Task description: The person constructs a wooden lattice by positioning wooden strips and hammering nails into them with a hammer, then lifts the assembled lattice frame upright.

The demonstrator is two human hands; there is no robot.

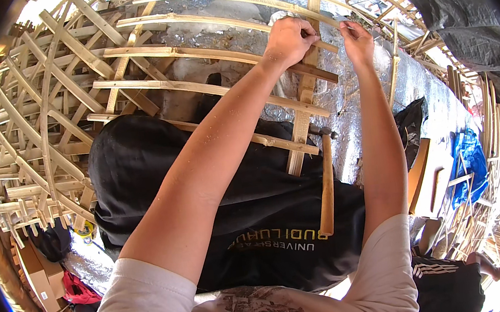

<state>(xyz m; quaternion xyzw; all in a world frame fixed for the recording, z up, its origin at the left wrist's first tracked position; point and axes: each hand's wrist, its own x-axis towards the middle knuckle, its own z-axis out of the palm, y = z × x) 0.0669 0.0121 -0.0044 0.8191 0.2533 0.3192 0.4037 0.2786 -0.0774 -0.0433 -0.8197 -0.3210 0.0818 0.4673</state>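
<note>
A lattice of split bamboo slats (190, 54) rests over my lap, its long slats lying across an upright crosspiece (300, 127) on the right. My left hand (290, 40) is closed at the crosspiece's upper part, thumb and fingers pinched together over the slats; what they pinch is hidden. My right hand (357, 40) is raised just right of the slat ends, its fingertips closed together. Anything between them is too small to make out. A hammer (326, 187) with a wooden handle lies on the black cloth (256, 216) over my lap, its head beside the crosspiece.
Woven bamboo lattice (45, 116) fills the left side. Silver foil sheeting (343, 116) covers the floor beyond. At right are a blue plastic bag (468, 166), loose bamboo strips and a black tarp (460, 6). A cardboard box (34, 276) and a red bag (80, 289) are at lower left.
</note>
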